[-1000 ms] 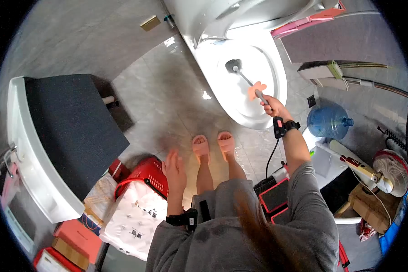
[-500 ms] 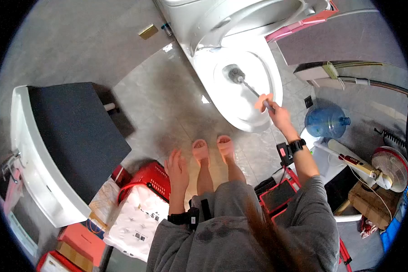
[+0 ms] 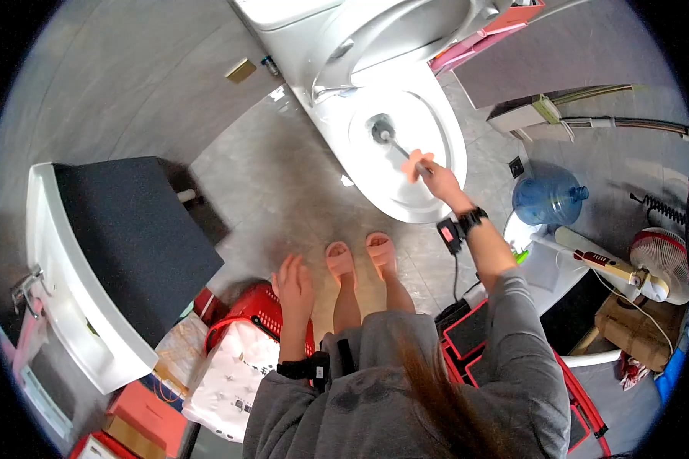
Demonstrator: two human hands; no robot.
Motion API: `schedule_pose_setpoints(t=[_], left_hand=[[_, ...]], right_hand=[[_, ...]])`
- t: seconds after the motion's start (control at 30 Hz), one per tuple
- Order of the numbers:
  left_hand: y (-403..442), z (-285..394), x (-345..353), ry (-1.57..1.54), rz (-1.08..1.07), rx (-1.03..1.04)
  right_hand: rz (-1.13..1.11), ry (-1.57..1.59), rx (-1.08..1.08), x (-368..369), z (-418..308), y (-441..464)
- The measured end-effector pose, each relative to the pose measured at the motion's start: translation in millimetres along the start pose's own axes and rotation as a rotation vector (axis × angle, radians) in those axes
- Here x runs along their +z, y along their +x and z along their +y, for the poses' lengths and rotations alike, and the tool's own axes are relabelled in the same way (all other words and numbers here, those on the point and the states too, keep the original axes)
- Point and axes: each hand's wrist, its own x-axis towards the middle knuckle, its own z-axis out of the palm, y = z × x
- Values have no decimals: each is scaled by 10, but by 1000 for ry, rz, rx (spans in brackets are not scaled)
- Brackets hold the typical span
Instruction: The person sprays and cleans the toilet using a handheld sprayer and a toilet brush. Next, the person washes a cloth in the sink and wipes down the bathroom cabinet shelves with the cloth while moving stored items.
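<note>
Left hand [image 3: 294, 288] spread near one red basket [image 3: 262, 303], right hand [image 3: 442, 184] curled around one brush [image 3: 412, 164] in one toilet [image 3: 350, 159].

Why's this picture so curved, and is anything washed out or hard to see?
In the head view, bowed edges and black corners suggest a very wide lens; in that same head view, the toilet bowl looks nearly washed out, white glints mark the grey floor, and the brush has bristles too indistinct to pick out.

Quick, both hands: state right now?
Left hand: open, nothing seen in it.
Right hand: closed, holding the toilet brush.
</note>
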Motion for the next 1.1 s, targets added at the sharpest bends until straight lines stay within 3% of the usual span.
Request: schedule_pose_setpoints(t=[0.13, 0.27, 0.33, 0.4, 0.47, 0.53, 0.63, 0.73, 0.93, 1.1], left_hand=[[19, 30, 73, -12, 12, 30], [35, -40, 139, 28, -26, 26], [-4, -39, 130, 38, -38, 36], [-16, 13, 91, 13, -27, 73], [-19, 16, 55, 28, -34, 93], [9, 9, 10, 44, -40, 122], [5, 8, -32, 57, -65, 174], [85, 64, -72, 71, -73, 274], [94, 256, -35, 122, -110, 382], [-49, 372, 10, 193, -194, 424]], right_hand=[[-140, -44, 122, 143, -292, 537], [-128, 103, 167, 428, -373, 755], [-80, 310, 206, 412, -460, 527], [-272, 711, 350, 82, -394, 217], [-142, 648, 353, -65, -247, -171], [169, 260, 43, 177, 195, -583], [124, 168, 15, -43, 210, -1328], [66, 235, 175, -140, 198, -1768], [191, 196, 144, 46, 221, -1978], [115, 156, 250, 40, -53, -2136]])
